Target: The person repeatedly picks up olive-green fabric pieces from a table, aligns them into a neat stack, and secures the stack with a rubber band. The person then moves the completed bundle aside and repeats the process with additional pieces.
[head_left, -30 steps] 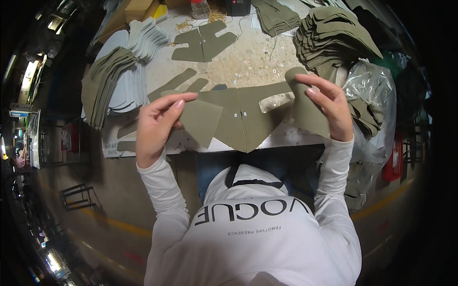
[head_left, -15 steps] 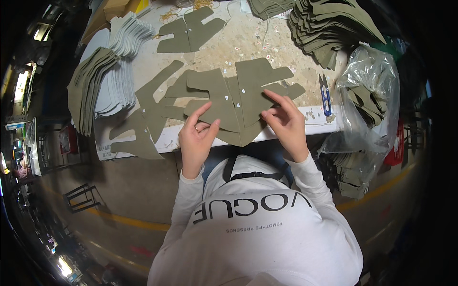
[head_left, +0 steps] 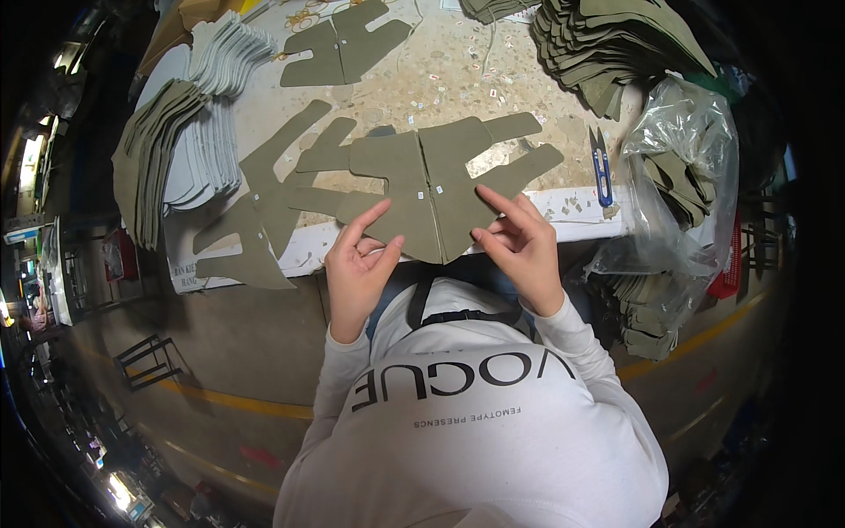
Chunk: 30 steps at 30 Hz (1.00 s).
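An olive joined fabric piece (head_left: 431,189) lies spread flat on the tabletop (head_left: 563,211) edge. The left hand (head_left: 361,268) and right hand (head_left: 519,242) rest loosely at its lower edge, fingers released. Many stacked pieces (head_left: 616,44) seem unprocessed.

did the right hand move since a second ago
Yes. The right hand was lifting the fabric piece out near the plastic bag; now it is farther from the bag, at the table's near edge, fingertips on the flat piece.
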Tool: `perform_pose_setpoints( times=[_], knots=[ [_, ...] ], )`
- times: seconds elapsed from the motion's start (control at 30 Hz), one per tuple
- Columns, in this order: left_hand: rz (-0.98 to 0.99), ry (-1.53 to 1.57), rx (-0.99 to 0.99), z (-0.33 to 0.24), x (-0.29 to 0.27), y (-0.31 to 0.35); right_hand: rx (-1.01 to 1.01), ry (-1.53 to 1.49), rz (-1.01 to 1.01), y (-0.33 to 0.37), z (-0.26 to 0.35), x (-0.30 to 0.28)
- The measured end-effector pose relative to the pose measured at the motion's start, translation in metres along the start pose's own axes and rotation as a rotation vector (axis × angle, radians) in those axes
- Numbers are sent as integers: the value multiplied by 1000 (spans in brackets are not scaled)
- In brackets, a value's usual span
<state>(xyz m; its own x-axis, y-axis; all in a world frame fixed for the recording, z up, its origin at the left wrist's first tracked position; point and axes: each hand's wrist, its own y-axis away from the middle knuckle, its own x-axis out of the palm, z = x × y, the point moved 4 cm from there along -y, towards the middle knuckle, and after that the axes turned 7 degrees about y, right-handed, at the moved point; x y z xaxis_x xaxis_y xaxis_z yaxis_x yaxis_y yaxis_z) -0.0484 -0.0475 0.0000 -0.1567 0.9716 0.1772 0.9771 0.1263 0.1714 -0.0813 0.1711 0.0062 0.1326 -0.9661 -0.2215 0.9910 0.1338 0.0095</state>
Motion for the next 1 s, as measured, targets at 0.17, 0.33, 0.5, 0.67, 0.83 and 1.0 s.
perform_pose_setpoints(
  times=[0.17,0.33,0.5,0.67,0.83,1.0],
  knots=[
    [-28,-159,114,-10,6,-2,-16,168,27,4,7,1],
    [72,-374,-185,-25,4,0,-140,579,108,8,23,-6],
    [121,-321,-168,-41,6,-10,-468,809,186,8,36,5],
    [125,-248,-130,-41,22,-27,-428,570,29,3,32,2],
    [255,-395,87,-34,60,-43,-395,452,-60,16,40,-2],
    [335,-568,340,-50,67,-35,-427,363,-64,22,54,-5]
  ],
)
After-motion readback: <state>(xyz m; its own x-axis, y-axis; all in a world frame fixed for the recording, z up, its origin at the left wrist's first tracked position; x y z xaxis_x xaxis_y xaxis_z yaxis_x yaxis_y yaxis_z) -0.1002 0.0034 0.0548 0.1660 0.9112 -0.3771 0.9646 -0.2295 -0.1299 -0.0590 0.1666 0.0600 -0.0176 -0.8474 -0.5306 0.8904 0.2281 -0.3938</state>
